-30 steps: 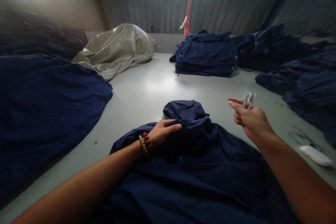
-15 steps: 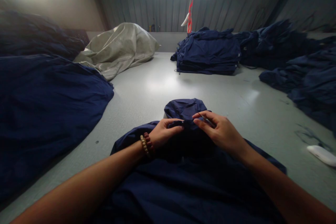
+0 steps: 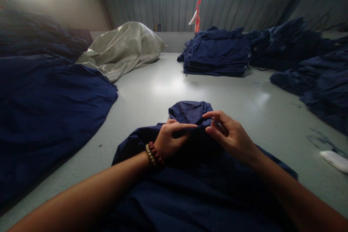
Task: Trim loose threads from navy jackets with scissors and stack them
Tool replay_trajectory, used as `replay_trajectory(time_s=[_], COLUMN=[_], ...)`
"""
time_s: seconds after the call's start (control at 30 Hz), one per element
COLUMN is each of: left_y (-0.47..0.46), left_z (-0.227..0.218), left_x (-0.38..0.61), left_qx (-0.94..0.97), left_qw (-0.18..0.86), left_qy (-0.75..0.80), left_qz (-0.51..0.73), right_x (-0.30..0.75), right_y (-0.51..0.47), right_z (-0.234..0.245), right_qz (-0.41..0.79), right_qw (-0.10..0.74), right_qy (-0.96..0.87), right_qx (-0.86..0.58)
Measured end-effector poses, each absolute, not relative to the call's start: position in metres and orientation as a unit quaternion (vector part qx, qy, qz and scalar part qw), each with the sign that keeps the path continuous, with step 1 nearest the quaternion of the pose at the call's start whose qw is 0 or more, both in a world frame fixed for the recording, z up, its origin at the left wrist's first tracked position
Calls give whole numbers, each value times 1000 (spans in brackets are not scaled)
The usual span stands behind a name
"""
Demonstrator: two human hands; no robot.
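A navy hooded garment [image 3: 174, 192] lies spread in front of me, its hood [image 3: 189, 111] pointing away across the table. My left hand [image 3: 172, 136], with two beaded bracelets at the wrist, is closed on the fabric near the base of the hood. Its index finger lies stretched along the cloth; the thumb is in shadow below. Just to the right, my right hand [image 3: 230, 132] holds small thread snips [image 3: 219, 124] in curled fingers, their tip toward the hood. The snips are partly hidden by the fingers.
Navy cloth [image 3: 51, 116] covers the left of the pale table [image 3: 141, 98]. Behind are a grey-beige sheet [image 3: 127, 49], a folded navy garment stack [image 3: 217, 52] and more navy piles [image 3: 323, 79] at right. A white rounded object [image 3: 334, 160] lies at right; a red cord [image 3: 199, 3] hangs.
My left hand has turned, its index finger now stretched out over the fabric. My right hand has shifted slightly right, thumb and index finger farther apart, still with the snips.
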State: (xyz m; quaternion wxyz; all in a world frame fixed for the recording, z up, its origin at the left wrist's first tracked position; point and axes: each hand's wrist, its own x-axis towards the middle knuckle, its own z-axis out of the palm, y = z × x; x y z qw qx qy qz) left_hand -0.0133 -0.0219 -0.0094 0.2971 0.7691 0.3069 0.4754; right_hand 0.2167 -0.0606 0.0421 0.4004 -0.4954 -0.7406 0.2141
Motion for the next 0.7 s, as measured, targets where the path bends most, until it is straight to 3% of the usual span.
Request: replay_trajectory(time_s=[0.23, 0.7], left_y=[-21, -23], left_z=[-5, -7], left_x=[-12, -13], left_qx=[697, 711], left_qw=[434, 369], left_qy=[301, 362], left_qz=[484, 477], right_x=[215, 204], right_y=[-61, -65], right_z=[37, 43], right_qz=[151, 263], right_qw=[364, 443], right_qy=[-758, -656], right_qx=[-520, -552])
